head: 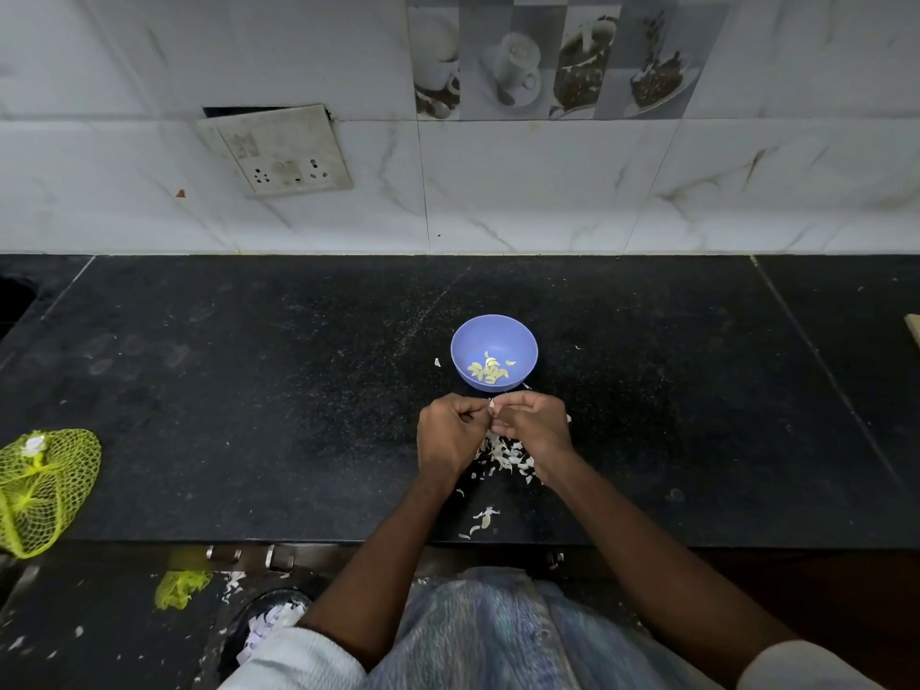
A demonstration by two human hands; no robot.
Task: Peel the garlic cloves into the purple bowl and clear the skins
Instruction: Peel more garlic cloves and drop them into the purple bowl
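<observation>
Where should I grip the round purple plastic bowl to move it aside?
Pinch the purple bowl by its far rim, coming from above. It stands upright and open, peeled garlic cloves lie inside, and both hands work at its near side.

Garlic clove point(491, 403): mostly hiding between pinching fingertips. Yellow net bag point(42, 485): running off the frame's left edge.

Purple bowl point(494, 352) upright, peeled cloves point(489, 372) inside; skins point(505, 458) heaped just before it.

cloves point(489, 372) in bowl point(470, 341), skins point(505, 458) before it.
</observation>
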